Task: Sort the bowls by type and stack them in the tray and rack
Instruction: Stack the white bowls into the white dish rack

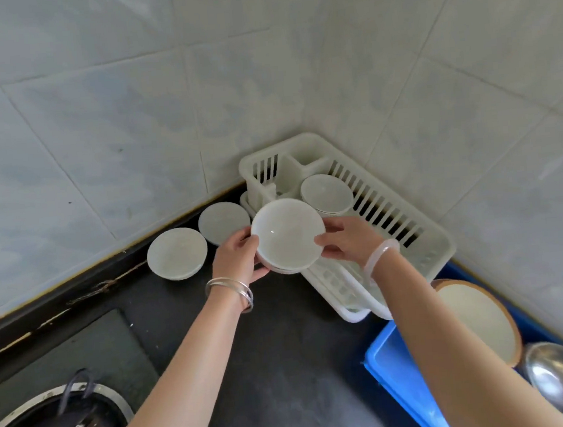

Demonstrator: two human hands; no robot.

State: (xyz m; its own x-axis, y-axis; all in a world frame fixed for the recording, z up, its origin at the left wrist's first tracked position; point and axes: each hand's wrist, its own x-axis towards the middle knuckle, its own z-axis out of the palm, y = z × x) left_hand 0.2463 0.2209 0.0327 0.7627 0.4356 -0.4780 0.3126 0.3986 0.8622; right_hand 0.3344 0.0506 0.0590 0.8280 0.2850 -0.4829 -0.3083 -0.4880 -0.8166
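Both hands, the left hand (239,257) and the right hand (346,240), pinch the rim of a small stack of white bowls (288,234) held over the near end of the white rack (437,245). One bowl pile (327,194) already stands inside the rack; two bowls (177,253) wait on the dark counter (285,364), so I judge the sorting partly done
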